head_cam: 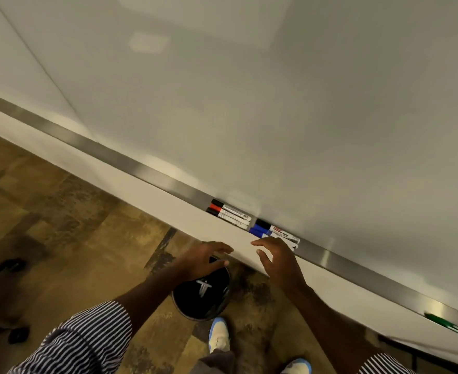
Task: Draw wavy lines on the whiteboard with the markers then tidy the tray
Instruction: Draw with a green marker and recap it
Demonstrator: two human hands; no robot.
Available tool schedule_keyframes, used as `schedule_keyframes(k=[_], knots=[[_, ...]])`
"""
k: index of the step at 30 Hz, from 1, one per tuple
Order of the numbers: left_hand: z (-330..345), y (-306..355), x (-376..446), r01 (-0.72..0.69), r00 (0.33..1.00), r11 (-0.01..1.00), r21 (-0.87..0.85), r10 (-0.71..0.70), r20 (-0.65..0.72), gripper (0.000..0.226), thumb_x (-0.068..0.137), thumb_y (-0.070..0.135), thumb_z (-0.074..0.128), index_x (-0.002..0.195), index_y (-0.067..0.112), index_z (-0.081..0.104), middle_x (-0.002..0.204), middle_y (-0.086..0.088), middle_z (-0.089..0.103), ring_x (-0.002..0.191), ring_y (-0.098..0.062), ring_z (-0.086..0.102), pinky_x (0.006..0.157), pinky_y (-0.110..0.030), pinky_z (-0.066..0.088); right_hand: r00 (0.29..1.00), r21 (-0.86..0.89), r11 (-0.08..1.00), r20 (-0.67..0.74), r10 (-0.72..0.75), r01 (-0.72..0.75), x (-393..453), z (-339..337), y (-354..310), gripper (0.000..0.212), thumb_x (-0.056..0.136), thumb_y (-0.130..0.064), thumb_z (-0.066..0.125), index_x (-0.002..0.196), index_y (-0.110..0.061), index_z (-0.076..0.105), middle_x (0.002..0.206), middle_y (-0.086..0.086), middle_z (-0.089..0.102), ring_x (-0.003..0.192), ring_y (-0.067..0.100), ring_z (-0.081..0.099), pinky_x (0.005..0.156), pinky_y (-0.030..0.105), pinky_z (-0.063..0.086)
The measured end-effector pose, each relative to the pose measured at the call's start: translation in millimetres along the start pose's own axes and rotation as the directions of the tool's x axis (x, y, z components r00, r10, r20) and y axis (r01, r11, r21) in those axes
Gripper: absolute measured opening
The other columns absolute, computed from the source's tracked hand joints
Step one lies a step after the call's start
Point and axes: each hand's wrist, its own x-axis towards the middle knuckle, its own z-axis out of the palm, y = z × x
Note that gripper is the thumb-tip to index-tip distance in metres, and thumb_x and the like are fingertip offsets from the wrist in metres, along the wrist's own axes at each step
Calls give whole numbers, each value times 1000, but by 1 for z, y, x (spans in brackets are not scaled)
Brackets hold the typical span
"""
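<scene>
White and unmarked, the whiteboard shows no wavy lines in the part I can see.

Both my hands are open and empty: my right hand hovers just below the blue marker and black marker on the steel tray, my left hand near it. The red marker pair lies just beside them, a green marker well apart. I judge drawing and tidying are both still ahead.

Head view, tilted, down onto tray
</scene>
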Motion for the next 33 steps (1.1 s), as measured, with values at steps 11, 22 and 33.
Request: schedule_keyframes(k=[11, 22, 33], knots=[[73, 163, 77, -419, 907, 904, -83, 411, -98, 36, 95, 39, 64, 127, 23, 65, 122, 10, 68, 105, -4, 65, 89, -23, 55, 945, -45, 996, -320, 64, -82, -71, -105, 70, 29, 93, -11, 62, 117, -22, 71, 116, -7, 70, 110, 13, 57, 96, 30, 48], [196, 300, 144, -539, 834, 840, 56, 523, 176, 49, 95, 37, 64, 141, 30, 49, 143, 12, 54, 124, -6, 53, 101, -17, 38, 806, -96, 933, -539, 245, -348, -188, -206, 177, 30, 87, -2, 71, 112, -18, 74, 112, 0, 73, 104, 23, 62, 92, 30, 48], [307, 374, 180, -507, 861, 792, 341, 445, 246, 49, 98, 35, 58, 144, 20, 47, 144, -1, 53, 127, -23, 52, 104, -37, 44, 766, -207, 800, -492, 413, -563, -254, -247, 258, 39, 76, -1, 84, 111, -14, 76, 117, 7, 74, 108, 29, 67, 96, 41, 52]])
